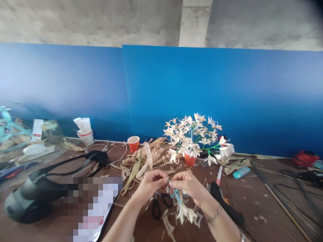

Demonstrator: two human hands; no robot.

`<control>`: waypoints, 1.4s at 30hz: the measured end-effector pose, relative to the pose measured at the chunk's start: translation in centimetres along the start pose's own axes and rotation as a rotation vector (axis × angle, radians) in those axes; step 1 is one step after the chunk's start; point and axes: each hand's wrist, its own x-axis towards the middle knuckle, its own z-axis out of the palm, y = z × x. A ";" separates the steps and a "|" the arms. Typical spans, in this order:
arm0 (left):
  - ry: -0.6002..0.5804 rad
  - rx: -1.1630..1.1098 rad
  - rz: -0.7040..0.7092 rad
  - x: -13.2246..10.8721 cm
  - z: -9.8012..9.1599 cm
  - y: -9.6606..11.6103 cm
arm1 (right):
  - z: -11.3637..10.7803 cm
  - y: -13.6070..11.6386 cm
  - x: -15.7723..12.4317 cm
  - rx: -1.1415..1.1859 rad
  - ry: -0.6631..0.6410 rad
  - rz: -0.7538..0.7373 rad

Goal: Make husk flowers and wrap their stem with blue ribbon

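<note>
My left hand (154, 182) and my right hand (186, 185) meet above the table, thumbs and forefingers pinched together. Between their fingertips runs a thin light-blue flower stem (178, 196). Pale white flowers (186, 213) hang at its lower end, below my right hand. Scissors with black handles (156, 209) lie under the hands, partly hidden by them. Right of my right forearm rests a black tool (225, 205) with a cable, resembling a hot glue gun. Behind the hands, a large bunch of similar pale flowers (193, 134) on green stems stands in a red paper cup (189, 158).
Dry corn husks (148, 158) are heaped behind my left hand, near another red paper cup (133, 144). A black strapped device (27, 198) and a pixelated flat item (98, 211) lie left. A turquoise bottle-like object (241, 172) and cables lie right. A blue panel (176, 90) closes the back.
</note>
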 end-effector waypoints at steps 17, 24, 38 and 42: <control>0.184 0.008 0.036 0.8 0.8 -1.5 | 1.7 1.1 0.0 -0.942 0.535 -0.494; 0.155 0.084 0.079 1.0 0.1 -1.4 | 1.6 1.5 0.3 -1.086 0.605 -0.679; 0.113 -0.010 0.007 0.6 -0.3 -0.9 | 0.4 1.2 0.6 -0.125 0.135 -0.083; -0.032 -0.170 -0.034 0.1 0.1 -0.8 | -0.4 1.2 0.8 0.227 -0.124 0.145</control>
